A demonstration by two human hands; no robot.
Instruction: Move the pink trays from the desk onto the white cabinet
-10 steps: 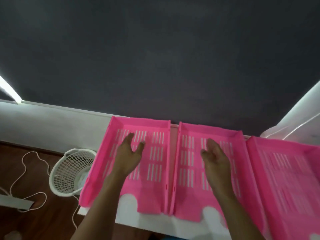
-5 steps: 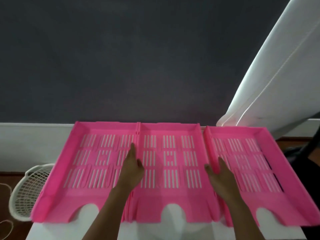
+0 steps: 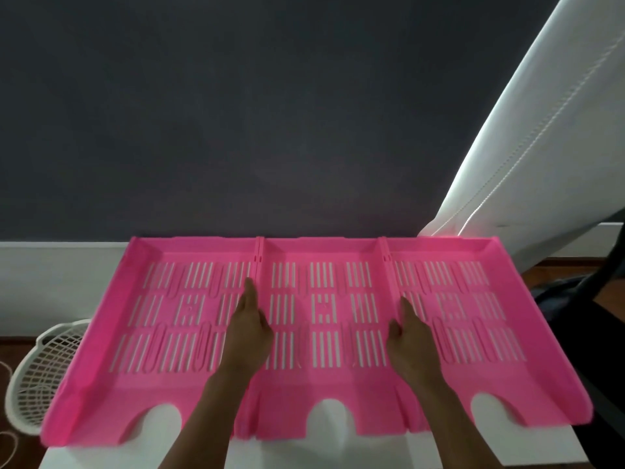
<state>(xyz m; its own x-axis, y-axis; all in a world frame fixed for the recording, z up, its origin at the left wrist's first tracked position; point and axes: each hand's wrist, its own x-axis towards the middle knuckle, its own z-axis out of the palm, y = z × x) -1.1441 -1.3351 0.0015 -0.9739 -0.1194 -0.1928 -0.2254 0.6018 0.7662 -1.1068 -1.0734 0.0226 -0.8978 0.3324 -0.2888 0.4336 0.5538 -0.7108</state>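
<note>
Three pink slotted trays lie side by side on the white cabinet top [image 3: 334, 448], against the dark wall. The left tray [image 3: 162, 319], middle tray [image 3: 324, 319] and right tray [image 3: 473, 319] touch wall to wall. My left hand [image 3: 248, 328] rests flat over the joint between the left and middle trays, fingers extended. Over the joint between the middle and right trays lies my right hand [image 3: 407, 336], fingers extended and thumb out. Neither hand grips anything.
A white mesh basket [image 3: 40, 370] stands on the wooden floor to the left of the cabinet. A white curtain [image 3: 541, 147] hangs at the right, with dark objects [image 3: 581, 319] beside the cabinet's right edge.
The trays have closed up into a straight row with no gaps. Both hands have shifted from the tray floors onto the joints between trays. The view has swung right.
</note>
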